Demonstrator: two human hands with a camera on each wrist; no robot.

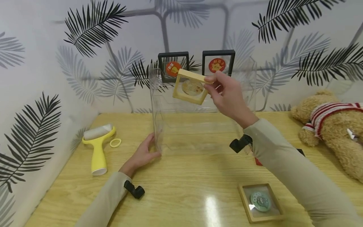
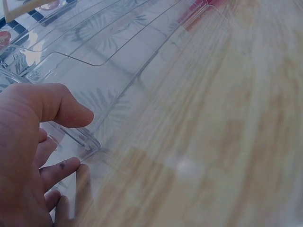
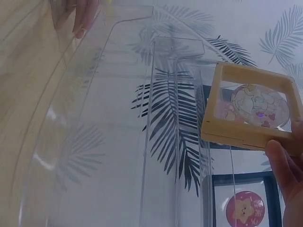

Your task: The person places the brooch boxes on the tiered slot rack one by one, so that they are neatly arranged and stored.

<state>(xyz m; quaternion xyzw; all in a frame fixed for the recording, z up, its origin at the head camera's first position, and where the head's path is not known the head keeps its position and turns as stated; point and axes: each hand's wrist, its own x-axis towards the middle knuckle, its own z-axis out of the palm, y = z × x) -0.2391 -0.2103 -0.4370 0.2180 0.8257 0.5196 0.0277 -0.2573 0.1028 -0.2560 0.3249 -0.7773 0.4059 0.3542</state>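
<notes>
My right hand [image 1: 227, 93] pinches a small light-wood display frame [image 1: 177, 91] at its right side, tilted in the air. In the right wrist view a round patterned badge [image 3: 260, 106] shows behind its clear window. Below and behind it stands a clear plastic tiered rack [image 1: 157, 126] on the table. My left hand [image 1: 143, 154] holds the rack's lower left edge, thumb in front and fingers round the side, as the left wrist view shows. Two black display frames with round badges, the left one [image 1: 187, 63] and the right one [image 1: 204, 61], stand at the rack's top.
A yellow lint roller [image 1: 98, 151] and a yellow ring [image 1: 111, 145] lie at left. A wooden frame with a green badge [image 1: 260, 201] lies at front right. A teddy bear [image 1: 331, 135] lies at far right. Something red [image 1: 258, 162] shows partly beneath the right forearm.
</notes>
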